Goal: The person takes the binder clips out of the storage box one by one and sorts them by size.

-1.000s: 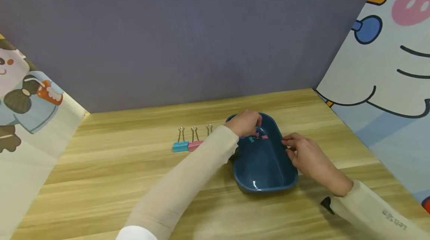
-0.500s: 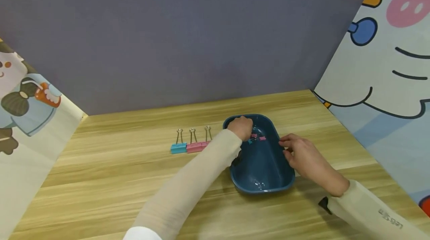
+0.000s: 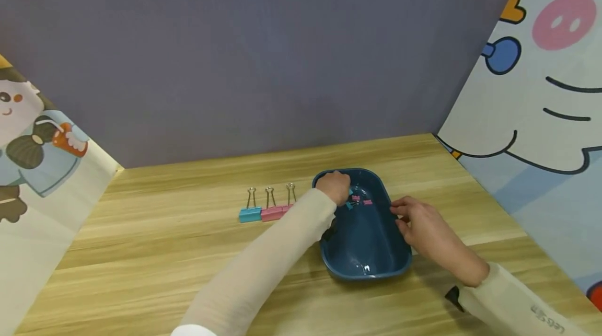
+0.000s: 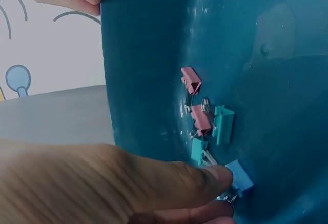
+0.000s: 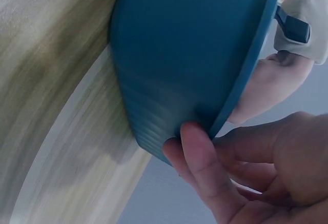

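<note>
My left hand (image 3: 333,187) reaches down inside the far left part of a dark blue plastic basin (image 3: 367,247). In the left wrist view, its thumb and fingers pinch a small blue binder clip (image 4: 240,177) by its metal handles. Close by on the basin floor lie small pink binder clips (image 4: 201,120) and teal binder clips (image 4: 224,125). With thumb and fingertips on either side of the wall, my right hand (image 3: 425,226) grips the basin's right rim (image 5: 246,75).
Left of the basin, larger binder clips, one light blue (image 3: 250,215) and pink ones (image 3: 271,213), stand in a row with handles up; my left sleeve (image 3: 263,268) covers the row's right end. A grey panel (image 3: 263,64) rises behind the wooden table (image 3: 155,252).
My left hand has lowered deeper into the basin, from near the far rim to the small clips. The right hand keeps its grip on the rim. The head view has shifted slightly.
</note>
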Demonstrator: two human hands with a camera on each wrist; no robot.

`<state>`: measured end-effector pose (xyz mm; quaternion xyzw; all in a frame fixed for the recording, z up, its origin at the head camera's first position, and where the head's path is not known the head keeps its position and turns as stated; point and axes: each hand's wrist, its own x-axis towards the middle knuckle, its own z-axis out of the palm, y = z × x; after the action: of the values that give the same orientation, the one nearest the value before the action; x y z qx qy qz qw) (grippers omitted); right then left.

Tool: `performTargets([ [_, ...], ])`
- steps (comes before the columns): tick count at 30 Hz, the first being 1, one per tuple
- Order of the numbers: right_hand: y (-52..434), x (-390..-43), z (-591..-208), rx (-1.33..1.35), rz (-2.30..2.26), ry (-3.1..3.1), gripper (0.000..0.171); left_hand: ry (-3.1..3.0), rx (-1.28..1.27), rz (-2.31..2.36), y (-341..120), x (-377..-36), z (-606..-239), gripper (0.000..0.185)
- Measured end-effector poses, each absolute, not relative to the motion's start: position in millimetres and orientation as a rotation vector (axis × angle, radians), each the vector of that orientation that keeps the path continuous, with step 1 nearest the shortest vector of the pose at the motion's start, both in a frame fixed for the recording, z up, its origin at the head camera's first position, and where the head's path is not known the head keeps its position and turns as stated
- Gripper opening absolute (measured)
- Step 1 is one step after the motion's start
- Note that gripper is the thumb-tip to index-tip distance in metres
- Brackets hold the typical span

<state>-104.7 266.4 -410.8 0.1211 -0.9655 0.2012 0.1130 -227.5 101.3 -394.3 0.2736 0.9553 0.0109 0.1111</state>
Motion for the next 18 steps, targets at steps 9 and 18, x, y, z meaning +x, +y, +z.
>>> performTargets([
  [9,264.8,-104.7,-412.4,0.351,0.607,-2.858,0.021,2.837,0.818,-0.038,106.3,-226.7,-412.0,0.028],
  [18,265.6,-104.4,-410.9,0.344,0.586,-2.850,0.022,2.884,0.764,-0.177,113.9,-226.3,-414.1,0.021],
])
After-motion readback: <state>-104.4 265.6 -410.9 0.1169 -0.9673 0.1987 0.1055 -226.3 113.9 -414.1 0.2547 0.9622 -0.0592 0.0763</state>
